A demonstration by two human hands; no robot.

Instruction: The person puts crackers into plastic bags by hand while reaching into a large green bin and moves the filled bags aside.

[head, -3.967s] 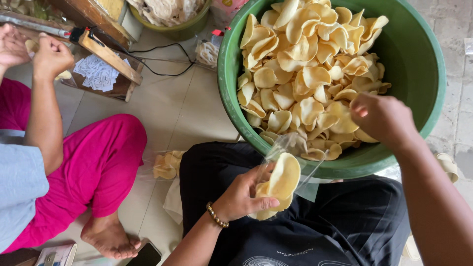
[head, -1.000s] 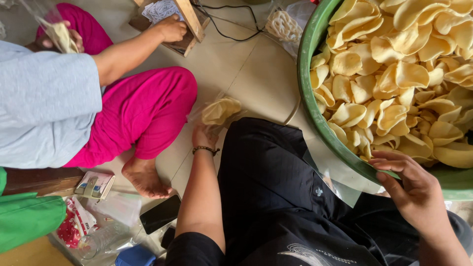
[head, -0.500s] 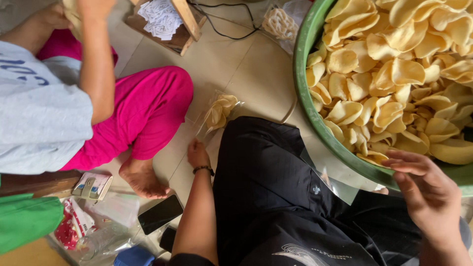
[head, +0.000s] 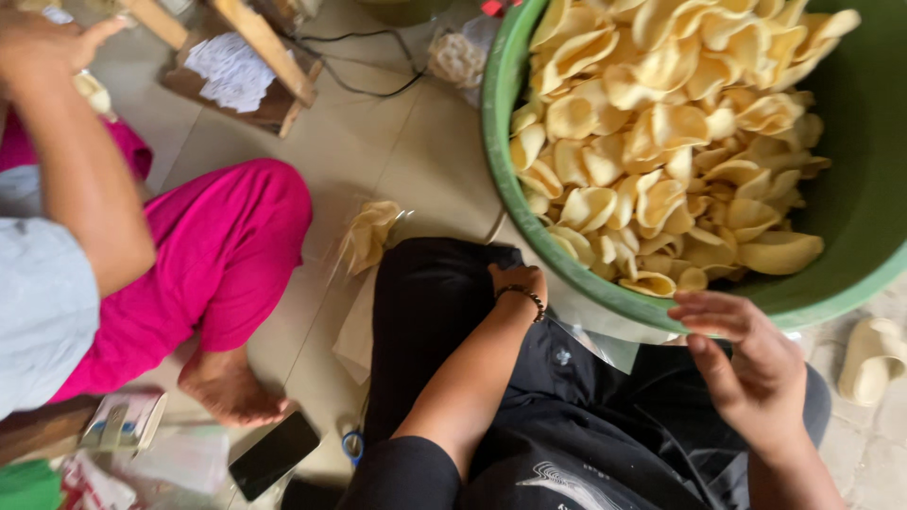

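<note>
Sitting on tiled floor (head: 416, 151); left hand (head: 518, 280) resting on lap, grip unclear; right hand (head: 746, 364) hovering released below basin (head: 529, 236) of crackers (head: 661, 142).

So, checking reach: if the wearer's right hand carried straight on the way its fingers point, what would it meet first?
Probably the big green plastic basin's rim, just beyond the right hand; depth is unclear.

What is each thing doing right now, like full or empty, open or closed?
Green tub: heaped with pale crackers.
Left hand: empty, resting on the black-clad knee.
Right hand: open, fingers spread, holding nothing, near the tub's rim.
Bag of crackers: filled, lying on the floor.
Phone: screen dark, flat on the floor.
Sandal: lying on the floor, not worn.
</note>
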